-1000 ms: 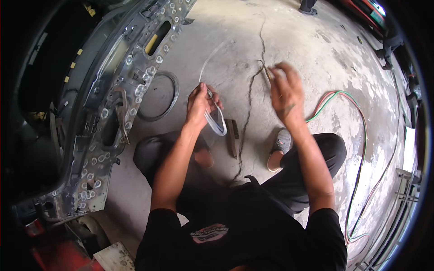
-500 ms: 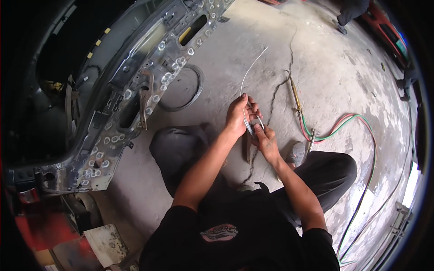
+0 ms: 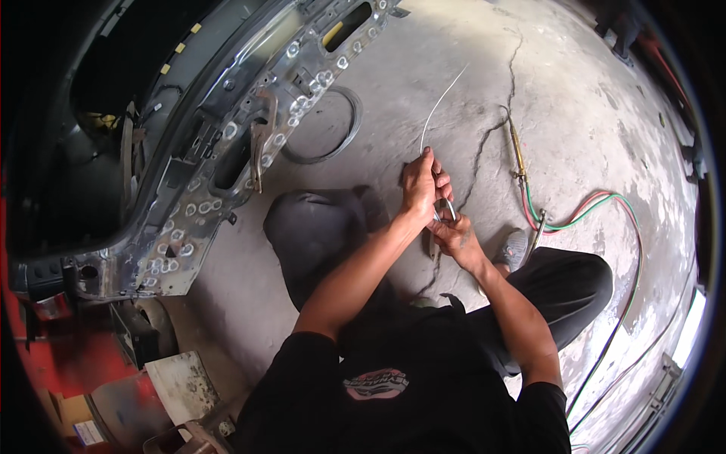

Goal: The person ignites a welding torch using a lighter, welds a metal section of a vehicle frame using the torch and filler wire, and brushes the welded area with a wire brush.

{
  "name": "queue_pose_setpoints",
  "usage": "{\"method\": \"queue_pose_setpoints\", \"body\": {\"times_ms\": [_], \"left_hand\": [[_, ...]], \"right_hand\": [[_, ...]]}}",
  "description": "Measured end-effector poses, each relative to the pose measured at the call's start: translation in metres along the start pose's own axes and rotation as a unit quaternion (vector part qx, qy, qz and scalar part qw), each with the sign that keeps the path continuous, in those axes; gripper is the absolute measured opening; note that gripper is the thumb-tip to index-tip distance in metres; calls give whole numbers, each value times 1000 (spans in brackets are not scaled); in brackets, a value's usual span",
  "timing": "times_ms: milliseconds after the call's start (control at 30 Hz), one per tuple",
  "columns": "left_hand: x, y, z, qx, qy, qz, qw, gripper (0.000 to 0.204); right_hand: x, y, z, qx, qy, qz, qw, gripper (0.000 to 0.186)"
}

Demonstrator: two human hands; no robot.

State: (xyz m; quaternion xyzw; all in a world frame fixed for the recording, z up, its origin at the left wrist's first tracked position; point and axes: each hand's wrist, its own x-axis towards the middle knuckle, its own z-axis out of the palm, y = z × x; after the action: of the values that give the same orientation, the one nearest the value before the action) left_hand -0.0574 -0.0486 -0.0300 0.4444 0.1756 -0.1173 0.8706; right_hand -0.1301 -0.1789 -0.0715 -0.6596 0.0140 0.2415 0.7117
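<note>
Over concrete point(image 3: 378, 83) — hands point(image 3: 420, 185) together on wire point(image 3: 453, 211)

Both forearms point(image 3: 367, 261) aslant toward the middle, left hand point(image 3: 423, 183) just ahead of right hand point(image 3: 455, 237), fingers point(image 3: 442, 181) curled

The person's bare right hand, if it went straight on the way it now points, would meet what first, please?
Beyond the thin silvery wire it touches, the bare right hand would probably meet the bare left hand first, though depth is unclear.
</note>
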Motion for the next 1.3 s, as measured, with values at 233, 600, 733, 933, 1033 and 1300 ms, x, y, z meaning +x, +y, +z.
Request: {"method": "queue_pose_setpoints", "body": {"times_ms": [233,600,733,933,1033,1300], "left_hand": [[18,-15,-13,-98,39,-41,994,44],[-2,-43,-11,91,-155,58,982,53],[26,-107,-99,487,-237,136,829,50],[-54,-196,-129,675,-516,-291,439,52],[-61,-222,-131,596,-481,-442,467,51],[-47,-300,-212,642,-606,-386,268,32]], "right_hand": [[-1,-18,-13,-124,-30,0,992,70],[-41,-42,-74,-351,135,-105,920,52],[-39,-87,-94,-346,158,-137,915,51],[-40,-109,-147,-382,189,-173,888,44],[-29,-104,-175,-420,171,-123,883,48],[30,-115,-213,-553,75,-109,823,48]]}}
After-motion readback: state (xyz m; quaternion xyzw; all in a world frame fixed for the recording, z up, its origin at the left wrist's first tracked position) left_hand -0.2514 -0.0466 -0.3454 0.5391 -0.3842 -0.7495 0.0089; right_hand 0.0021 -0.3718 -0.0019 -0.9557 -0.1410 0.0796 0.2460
